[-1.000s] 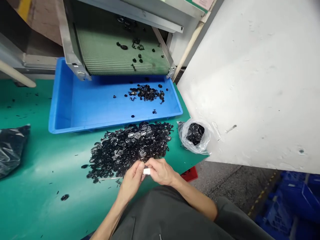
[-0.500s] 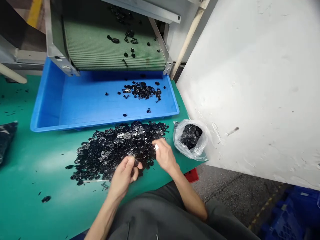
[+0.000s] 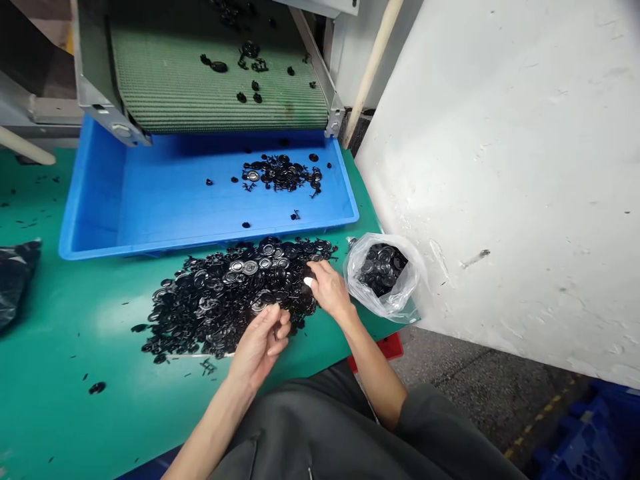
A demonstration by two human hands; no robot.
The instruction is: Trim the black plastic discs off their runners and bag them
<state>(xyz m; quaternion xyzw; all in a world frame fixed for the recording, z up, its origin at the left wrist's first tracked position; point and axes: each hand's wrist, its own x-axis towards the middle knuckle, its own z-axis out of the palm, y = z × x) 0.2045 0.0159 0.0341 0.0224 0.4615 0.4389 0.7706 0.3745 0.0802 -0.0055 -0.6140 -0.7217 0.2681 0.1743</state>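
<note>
While the left hand (image 3: 256, 350) sits palm inward at the near edge of the heap of black parts (image 3: 215, 300), its thumb and forefinger tips come close together, the other fingers loosely curled. Cannot tell whether anything small is pinched there. Right hand (image 3: 331, 291) lies over the heap's right end, back of hand up, fingers bent and partly closed, a white covering (image 3: 309, 282) at one digit's tip. Its fingertips are among dark parts; whether it has hold of one, cannot tell. Hands apart, a short gap between. Left forearm slants up and rightward from the bottom edge; right forearm angles up and leftward from a dark sleeve.

Heap, round discs mixed with small pieces, lies on the green tabletop (image 3: 45, 427). Just right of the right hand: clear plastic bag (image 3: 416, 267), open-mouthed, with black discs (image 3: 381, 270) inside. Beyond the heap, blue tray (image 3: 160, 200), more black parts (image 3: 285, 173) toward its right side. Above its far side, green conveyor belt (image 3: 170, 100), scattered pieces on it.
</note>
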